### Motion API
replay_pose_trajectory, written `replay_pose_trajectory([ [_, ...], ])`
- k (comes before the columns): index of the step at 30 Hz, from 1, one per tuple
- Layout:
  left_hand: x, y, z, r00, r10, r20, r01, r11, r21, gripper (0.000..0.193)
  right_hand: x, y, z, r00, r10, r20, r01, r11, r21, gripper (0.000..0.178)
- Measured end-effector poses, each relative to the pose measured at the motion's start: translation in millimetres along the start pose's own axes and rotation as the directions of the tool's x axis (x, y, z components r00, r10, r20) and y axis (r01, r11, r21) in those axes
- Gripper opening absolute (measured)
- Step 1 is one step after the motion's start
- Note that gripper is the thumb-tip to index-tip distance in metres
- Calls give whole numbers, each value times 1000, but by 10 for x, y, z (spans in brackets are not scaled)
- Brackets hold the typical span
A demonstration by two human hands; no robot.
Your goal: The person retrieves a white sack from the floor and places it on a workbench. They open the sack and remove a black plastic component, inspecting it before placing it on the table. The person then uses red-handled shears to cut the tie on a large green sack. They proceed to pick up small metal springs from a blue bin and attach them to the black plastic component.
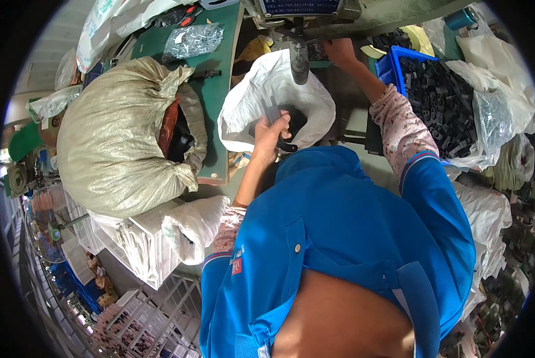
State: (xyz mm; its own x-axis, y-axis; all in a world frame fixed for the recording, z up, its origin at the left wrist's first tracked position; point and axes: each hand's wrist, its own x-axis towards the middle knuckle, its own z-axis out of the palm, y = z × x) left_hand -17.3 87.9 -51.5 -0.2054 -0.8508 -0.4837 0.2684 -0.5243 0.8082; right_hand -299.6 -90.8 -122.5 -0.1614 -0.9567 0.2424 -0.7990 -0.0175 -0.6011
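My left hand is closed around a long, narrow dark grey strip, which looks like a strap or handle. One end points up past the thumb, and a curved black end shows below the fingers. Behind this hand a white woven sack gapes wide, with something dark deep inside. Reaching forward, my right hand is beside the machine, to the right of its rounded metal post. Small dark parts lie near its fingertips; the fingers are too shadowed to show whether they grip anything.
At right, a blue bin holds many black plastic pieces, with clear bags around it. A bulging beige sack rests at left by a green tabletop carrying a bag of dark parts. A white crate stands below.
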Motion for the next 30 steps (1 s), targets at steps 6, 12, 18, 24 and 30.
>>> replay_pose_trajectory([
  [6, -28, -81, -35, 1000, 2, 24, -1, 999, -39, 18, -414, -1002, -752, 934, 153, 322, -354, 506, 787, 21],
  [12, -14, -115, -11, 997, -12, 73, 12, 1000, -5, 19, -645, -1555, -1061, 940, 15, 340, -315, 418, 852, 19],
  [18, -53, -129, -3, 999, -27, 17, 27, 1000, -1, 18, -628, -1627, -1027, 957, -4, 291, -242, 544, 803, 17],
  [24, -47, -216, 26, 997, -19, 81, 15, 999, 47, 21, -638, -1545, -1005, 910, 102, 401, -412, 323, 852, 15],
  [30, -104, -278, 44, 994, -19, 108, 12, 998, 69, 23, -871, -1593, -693, 985, -94, -145, 152, 872, 465, 16],
])
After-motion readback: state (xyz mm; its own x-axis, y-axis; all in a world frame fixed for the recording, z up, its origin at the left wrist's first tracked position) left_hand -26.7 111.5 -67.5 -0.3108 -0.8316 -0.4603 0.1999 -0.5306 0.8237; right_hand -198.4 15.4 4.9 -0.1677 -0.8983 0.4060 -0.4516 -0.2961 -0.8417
